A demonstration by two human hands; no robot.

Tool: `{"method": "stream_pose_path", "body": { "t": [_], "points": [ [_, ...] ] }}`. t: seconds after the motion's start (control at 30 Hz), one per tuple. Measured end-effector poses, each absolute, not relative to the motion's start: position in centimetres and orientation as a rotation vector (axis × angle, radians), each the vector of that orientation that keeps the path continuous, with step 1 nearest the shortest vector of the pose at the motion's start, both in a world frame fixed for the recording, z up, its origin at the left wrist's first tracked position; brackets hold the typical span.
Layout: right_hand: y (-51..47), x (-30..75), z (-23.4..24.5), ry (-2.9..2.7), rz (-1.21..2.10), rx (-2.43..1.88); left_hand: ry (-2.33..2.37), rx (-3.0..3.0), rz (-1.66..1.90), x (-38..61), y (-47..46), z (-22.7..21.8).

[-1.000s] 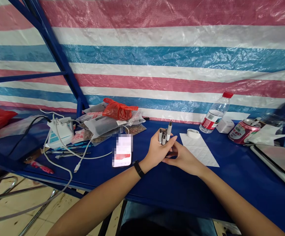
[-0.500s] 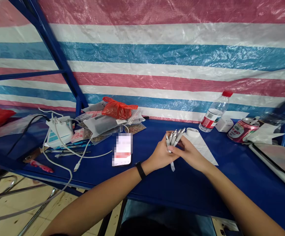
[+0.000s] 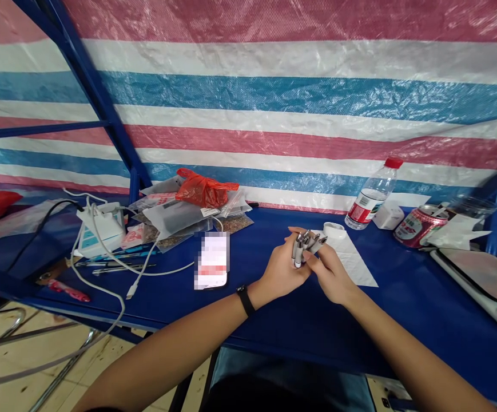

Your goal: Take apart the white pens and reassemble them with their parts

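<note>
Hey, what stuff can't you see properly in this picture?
All in the head view:
Phone screen: covered by a blurry pixel patch.
Pens, lower parts: hidden by the left hand and right hand.
Drink can: partly covered by white paper.
Flat device: cut off by the right edge.

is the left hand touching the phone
Apart: the head view shows blue tabletop between the left hand and the phone.

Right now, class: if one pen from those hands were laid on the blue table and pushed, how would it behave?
The pens have slim round barrels, so one would probably roll on the table. They look stiff and likely light, since the left hand and right hand hold several together.
</note>
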State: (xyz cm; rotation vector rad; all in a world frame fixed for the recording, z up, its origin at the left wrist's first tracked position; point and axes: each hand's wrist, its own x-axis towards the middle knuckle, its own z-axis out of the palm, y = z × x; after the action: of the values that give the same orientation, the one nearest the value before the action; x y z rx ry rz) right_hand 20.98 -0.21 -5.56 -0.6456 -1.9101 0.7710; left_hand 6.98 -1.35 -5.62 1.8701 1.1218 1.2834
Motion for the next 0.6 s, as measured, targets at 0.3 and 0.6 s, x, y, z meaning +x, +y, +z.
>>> {"method": "stream_pose_path", "body": {
  "t": [0.3,0.6],
  "points": [
    [-0.58,20.69,-5.01,-1.816,1.041,-0.661,1.049,1.899,1.316,7.2,-0.99,-6.25],
    [-0.2,20.31,-5.09,-1.722,0.98,-0.829,1.074,1.849,1.187,7.13,-0.72,-5.61]
  ]
}}
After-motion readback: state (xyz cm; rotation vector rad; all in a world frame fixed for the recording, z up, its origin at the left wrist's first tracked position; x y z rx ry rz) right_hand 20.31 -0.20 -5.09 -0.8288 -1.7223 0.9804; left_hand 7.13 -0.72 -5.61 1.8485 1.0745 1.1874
